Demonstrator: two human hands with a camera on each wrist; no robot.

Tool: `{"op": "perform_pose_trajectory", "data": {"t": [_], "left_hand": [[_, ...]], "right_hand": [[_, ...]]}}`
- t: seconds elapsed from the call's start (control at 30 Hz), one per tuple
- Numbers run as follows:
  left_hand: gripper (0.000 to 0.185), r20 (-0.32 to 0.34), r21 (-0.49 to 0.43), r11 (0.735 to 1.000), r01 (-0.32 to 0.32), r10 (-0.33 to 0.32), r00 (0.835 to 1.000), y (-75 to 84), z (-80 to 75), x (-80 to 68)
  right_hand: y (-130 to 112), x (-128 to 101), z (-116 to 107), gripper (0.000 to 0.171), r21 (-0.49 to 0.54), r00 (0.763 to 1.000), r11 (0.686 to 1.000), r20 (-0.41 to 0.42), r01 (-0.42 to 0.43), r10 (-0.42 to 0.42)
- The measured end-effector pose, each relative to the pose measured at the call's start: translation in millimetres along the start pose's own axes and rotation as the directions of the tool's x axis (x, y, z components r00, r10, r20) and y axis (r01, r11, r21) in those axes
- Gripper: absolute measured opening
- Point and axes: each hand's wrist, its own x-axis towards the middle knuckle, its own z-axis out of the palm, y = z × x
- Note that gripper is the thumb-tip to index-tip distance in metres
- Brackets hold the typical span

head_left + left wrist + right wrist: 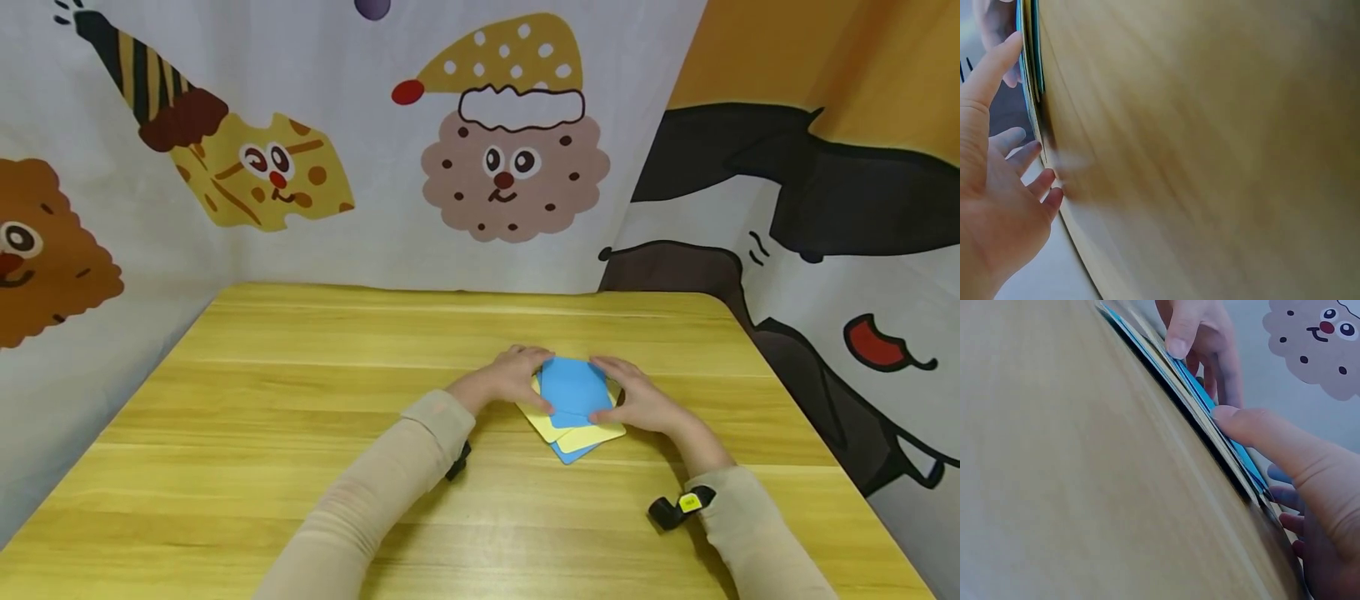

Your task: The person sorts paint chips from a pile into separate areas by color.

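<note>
Yellow wooden table (300, 433) fills the space in front of you, with cartoon-printed cloth hung behind it and to both sides. Nearest to you are your two beige sleeves, each with a small dark wrist unit, reaching in toward the middle of the tabletop. Just past them, your left hand (508, 377) and right hand (637, 398) close in on a small stack of blue and yellow cards (573, 400) from either side. Both hands have their fingers curled around the stack's edges, with thumbs resting on the near corners of the top blue card; the right wrist view shows your thumb (1254, 428) pressing on the layered card edges. As for progress, I judge the cards gathered but not yet squared: yellow and blue corners fan out below the top card, toward you. What seems left is to nudge those edges flush. Beyond the stack, bare wood runs to the far edge, below the biscuit-faced figure in a spotted cap (513, 158).
</note>
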Motion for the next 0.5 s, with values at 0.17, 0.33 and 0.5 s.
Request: {"op": "perform_pose_trajectory", "data": {"t": [0.17,0.33,0.5], "left_hand": [[0.095,0.010,0.074,0.997,-0.016,0.015,1.000,1.9,-0.2,0.1],[0.094,0.019,0.128,0.991,-0.023,0.021,1.000,4.0,0.3,0.9],[0.095,0.025,0.155,0.987,-0.033,0.030,0.999,7.7,-0.4,0.6]], "right_hand": [[-0.9,-1.1,0.7,0.100,-0.028,1.000,1.000,0.013,0.010,-0.010],[-1.7,-2.0,1.0,0.100,-0.041,1.000,0.999,0.023,0.021,-0.020],[-1.9,-1.7,0.7,0.095,-0.022,0.999,0.999,0.017,0.029,-0.028]]}}
